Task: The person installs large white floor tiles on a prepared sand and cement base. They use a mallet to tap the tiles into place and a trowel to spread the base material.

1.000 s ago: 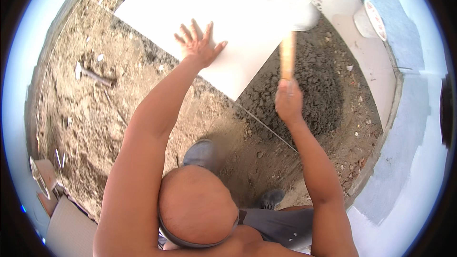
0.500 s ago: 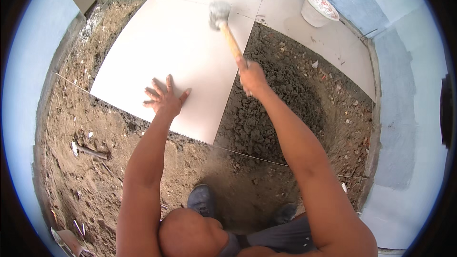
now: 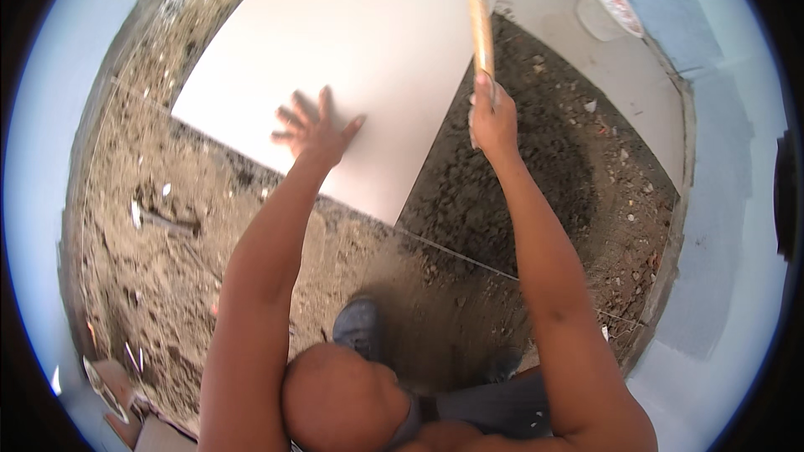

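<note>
My left hand (image 3: 314, 130) lies with fingers spread on a large pale floor tile (image 3: 360, 42), near its front edge. In my right hand (image 3: 492, 117) is the wooden handle of a mallet (image 3: 481, 29), gripped toward its lower end. The mallet's grey head is at the top of the view, over the tile's far right part and smeared by motion; whether it touches the tile I cannot tell. Right of the tile, dark wet mortar (image 3: 477, 209) is spread on the ground, beneath my right forearm.
A white bucket (image 3: 607, 12) with stained insides stands at the far right on laid tiles (image 3: 645, 109). A hammer (image 3: 163, 222) lies on the sandy soil (image 3: 218, 259) at left. A taut string (image 3: 456, 257) crosses along the tile's front. Blue walls (image 3: 729, 159) bound both sides.
The mallet has swung to the right and farther away, and its handle is more upright. The whole view has shifted somewhat; my left hand stays spread on the tile.
</note>
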A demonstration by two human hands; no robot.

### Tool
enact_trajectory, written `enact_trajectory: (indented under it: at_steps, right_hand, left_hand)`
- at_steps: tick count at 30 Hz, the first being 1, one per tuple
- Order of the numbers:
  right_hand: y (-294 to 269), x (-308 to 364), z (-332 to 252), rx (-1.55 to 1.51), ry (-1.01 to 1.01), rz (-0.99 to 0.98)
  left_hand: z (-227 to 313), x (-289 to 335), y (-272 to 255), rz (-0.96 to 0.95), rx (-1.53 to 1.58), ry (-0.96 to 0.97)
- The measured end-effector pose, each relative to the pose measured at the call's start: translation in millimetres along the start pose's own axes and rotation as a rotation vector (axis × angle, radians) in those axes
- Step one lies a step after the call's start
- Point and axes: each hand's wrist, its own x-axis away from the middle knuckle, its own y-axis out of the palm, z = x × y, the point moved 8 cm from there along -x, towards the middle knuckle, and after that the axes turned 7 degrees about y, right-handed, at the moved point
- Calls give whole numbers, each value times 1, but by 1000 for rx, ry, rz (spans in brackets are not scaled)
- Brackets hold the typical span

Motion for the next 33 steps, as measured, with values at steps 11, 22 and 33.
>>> enact_trajectory:
  at_steps: [11, 22, 33]
  right_hand:
    - [-37, 94, 23, 208, -103, -207]
    - [-27, 156, 56, 323, -140, -374]
    - [-30, 158, 67, 294, -24, -365]
  left_hand:
    - [4, -6, 4, 130, 34, 51]
    - [-1, -17, 21, 204, 44, 77]
    - [4, -15, 14, 204, 56, 73]
